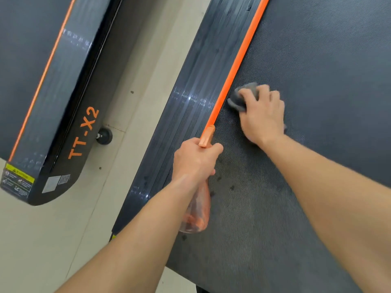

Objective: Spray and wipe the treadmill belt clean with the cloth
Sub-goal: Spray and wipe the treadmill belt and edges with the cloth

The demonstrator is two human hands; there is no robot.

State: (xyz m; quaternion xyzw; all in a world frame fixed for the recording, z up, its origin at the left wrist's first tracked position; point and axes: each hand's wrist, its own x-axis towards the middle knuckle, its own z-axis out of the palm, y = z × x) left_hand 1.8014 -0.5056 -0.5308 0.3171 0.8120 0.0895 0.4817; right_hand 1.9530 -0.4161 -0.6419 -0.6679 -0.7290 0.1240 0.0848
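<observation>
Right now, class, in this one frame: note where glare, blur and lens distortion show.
Head view: glare glints on the ribbed side rail; the cloth under the right hand is softened by motion blur, likewise the spray bottle in the left hand; the wide lens slightly bows the edges of the neighbouring treadmill.

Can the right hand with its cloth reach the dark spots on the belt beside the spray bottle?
Probably yes. The right hand holds the grey cloth on the belt; the dark spots lie nearer the person, bare belt between. Only the spray bottle in the left hand hangs close beside them.
</observation>
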